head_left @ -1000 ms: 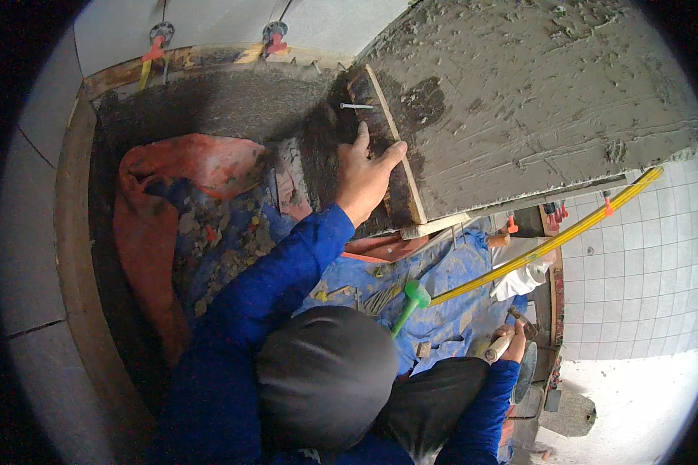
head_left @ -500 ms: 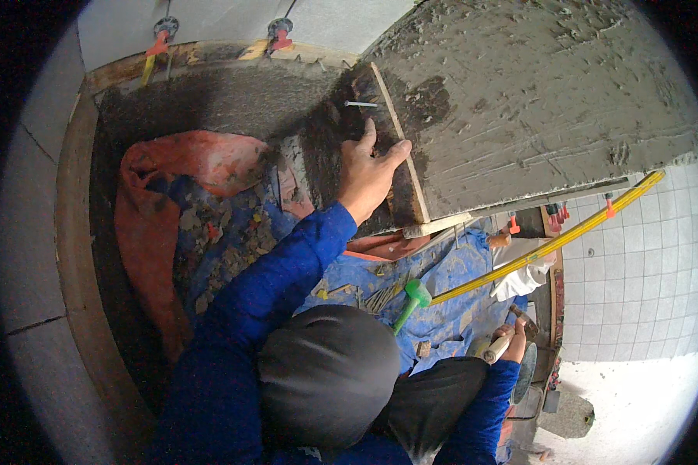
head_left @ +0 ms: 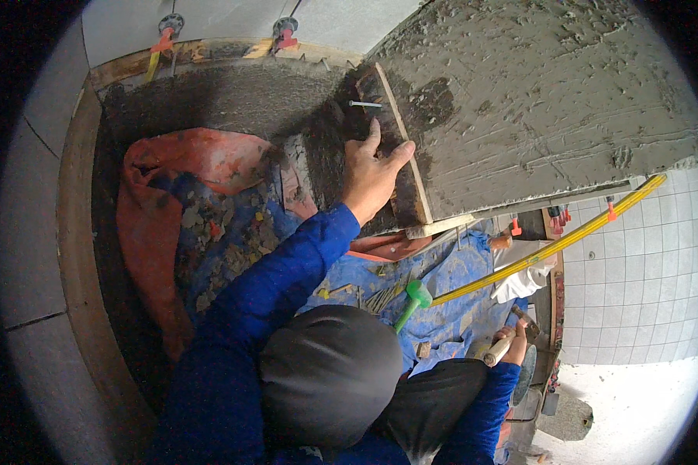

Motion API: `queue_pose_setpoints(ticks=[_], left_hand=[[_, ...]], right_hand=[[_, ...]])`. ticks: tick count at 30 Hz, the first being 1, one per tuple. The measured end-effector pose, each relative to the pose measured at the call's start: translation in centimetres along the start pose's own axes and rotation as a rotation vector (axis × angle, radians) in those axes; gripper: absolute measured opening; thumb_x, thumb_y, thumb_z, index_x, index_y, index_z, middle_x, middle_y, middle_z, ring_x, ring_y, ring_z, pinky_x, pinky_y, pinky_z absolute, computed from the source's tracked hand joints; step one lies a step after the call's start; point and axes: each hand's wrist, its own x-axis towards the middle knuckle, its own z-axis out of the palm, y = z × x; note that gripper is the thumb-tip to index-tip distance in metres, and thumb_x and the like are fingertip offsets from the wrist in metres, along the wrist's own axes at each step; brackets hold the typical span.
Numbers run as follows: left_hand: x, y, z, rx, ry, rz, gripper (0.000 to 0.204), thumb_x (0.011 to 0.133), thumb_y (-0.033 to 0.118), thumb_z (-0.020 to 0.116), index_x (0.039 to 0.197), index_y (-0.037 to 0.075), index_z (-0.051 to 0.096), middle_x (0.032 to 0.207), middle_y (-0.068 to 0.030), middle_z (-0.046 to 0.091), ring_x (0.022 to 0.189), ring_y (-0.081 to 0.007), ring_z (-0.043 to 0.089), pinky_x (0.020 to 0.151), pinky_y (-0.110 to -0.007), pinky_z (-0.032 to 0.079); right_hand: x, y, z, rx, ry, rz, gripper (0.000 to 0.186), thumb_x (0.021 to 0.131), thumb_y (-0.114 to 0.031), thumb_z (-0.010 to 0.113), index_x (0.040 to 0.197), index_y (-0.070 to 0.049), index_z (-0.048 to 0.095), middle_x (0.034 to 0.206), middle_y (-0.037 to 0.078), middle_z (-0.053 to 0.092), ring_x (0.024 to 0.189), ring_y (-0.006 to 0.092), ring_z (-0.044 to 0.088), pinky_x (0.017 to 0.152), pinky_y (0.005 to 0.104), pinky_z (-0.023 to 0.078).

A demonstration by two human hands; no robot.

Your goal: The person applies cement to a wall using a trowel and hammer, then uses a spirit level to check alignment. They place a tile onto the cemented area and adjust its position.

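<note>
My left hand (head_left: 376, 172) lies against a dark, narrow wooden board (head_left: 407, 203) beside the cement-covered slab (head_left: 535, 116). Its thumb rests at the board's pale edge and its index finger points toward a nail (head_left: 364, 104), with a gap between them. The nail sticks out of the board just beyond the fingertip. The other fingers are partly hidden. Low on the right, my right hand (head_left: 512, 346) is closed around a hammer (head_left: 498, 353) with a pale wooden handle; its head shows just beyond the fist.
A blue tarp (head_left: 450, 267) carries loose nails (head_left: 384, 298) and a green tool (head_left: 417, 293). Above it a yellow strip (head_left: 551, 246) slants up right. An orange sheet (head_left: 147, 240) and rubble (head_left: 233, 240) lie left. Red clamps (head_left: 285, 36) line the wall; grey tiles (head_left: 636, 271) stand right.
The whole view has shifted very slightly. My left hand stays at the board beside the nail, and my right hand still holds the hammer low on the right.
</note>
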Motion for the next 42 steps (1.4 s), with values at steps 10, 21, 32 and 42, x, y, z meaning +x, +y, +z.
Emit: queue_pose_setpoints(ticks=[10, 21, 32, 42], left_hand=[[0.0, -0.1, 0.2, -0.033, 0.017, 0.0, 0.096, 0.09, 0.054, 0.075, 0.155, -0.007, 0.04, 0.118, -0.0218, 0.048, 0.107, -0.0315, 0.052, 0.097, -0.038, 0.046], [-0.4, 0.8, -0.2, 0.054, 0.026, -0.014, 0.095, 0.091, 0.055, 0.074, 0.155, -0.007, 0.04, 0.117, -0.0212, 0.048, 0.107, -0.0321, 0.053, 0.096, -0.038, 0.046], [0.1, -0.2, 0.0, -0.032, 0.025, 0.047, 0.093, 0.091, 0.053, 0.074, 0.153, -0.008, 0.042, 0.118, -0.0228, 0.05, 0.111, -0.032, 0.052, 0.099, -0.037, 0.045], [1.6, -0.4, -1.5, 0.305, -0.037, 0.101, 0.068, 0.1, 0.036, 0.068, 0.149, -0.007, 0.049, 0.097, -0.0169, 0.06, 0.09, -0.0226, 0.06, 0.082, -0.033, 0.051]], right_hand=[[-1.0, 0.3, 0.9, 0.006, 0.038, -0.042, 0.024, 0.105, -0.029, 0.059, 0.09, -0.013, 0.049, 0.069, 0.001, 0.05, 0.056, 0.0151, 0.05, 0.049, 0.0297, 0.046], [-0.3, 0.2, 0.2, 0.028, -0.01, -0.003, 0.028, 0.104, -0.03, 0.061, 0.085, -0.014, 0.049, 0.066, 0.0, 0.047, 0.054, 0.0137, 0.049, 0.049, 0.0301, 0.046], [-0.5, 0.3, 0.8, -0.06, 0.018, -0.018, 0.032, 0.103, -0.033, 0.063, 0.082, -0.014, 0.049, 0.065, 0.001, 0.049, 0.052, 0.0151, 0.049, 0.048, 0.0296, 0.048], [-1.0, 1.8, 2.3, -0.291, 0.235, -0.415, 0.03, 0.101, -0.036, 0.065, 0.095, -0.008, 0.055, 0.073, 0.004, 0.052, 0.056, 0.0192, 0.052, 0.05, 0.0367, 0.048]])
